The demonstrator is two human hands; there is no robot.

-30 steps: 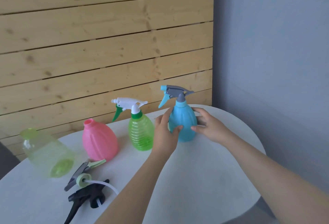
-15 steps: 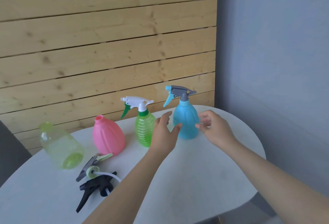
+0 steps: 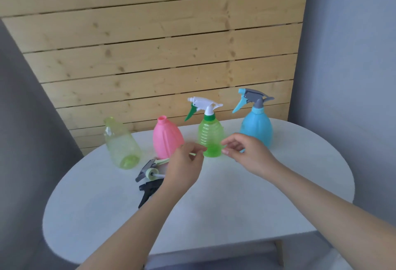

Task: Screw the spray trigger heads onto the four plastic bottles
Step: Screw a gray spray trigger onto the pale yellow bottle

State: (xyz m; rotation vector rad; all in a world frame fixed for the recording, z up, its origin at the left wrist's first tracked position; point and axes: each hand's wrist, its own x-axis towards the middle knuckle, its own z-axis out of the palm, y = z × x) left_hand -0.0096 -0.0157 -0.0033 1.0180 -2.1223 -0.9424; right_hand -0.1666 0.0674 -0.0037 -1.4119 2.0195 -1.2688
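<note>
Four bottles stand in a row at the back of the white table [image 3: 235, 205]. The blue bottle [image 3: 257, 129] carries a grey and blue trigger head, and the green bottle [image 3: 211, 134] a white and green one. The pink bottle [image 3: 167, 139] and the pale yellow-green bottle [image 3: 121, 145] have bare necks. Two loose trigger heads lie in front of the pink bottle: a grey and pale green one [image 3: 150, 170] and a black one [image 3: 150, 191]. My left hand [image 3: 184, 166] hovers above them with loosely curled fingers, holding nothing. My right hand [image 3: 248, 154] hangs empty in front of the green bottle.
A wooden plank wall rises right behind the bottles. Grey walls flank it on both sides. The table's rounded front edge lies near me, with a table leg [image 3: 278, 254] showing below at the right.
Both hands have let go of the blue bottle and drawn back to the left, toward the green bottle. The camera view has swung left.
</note>
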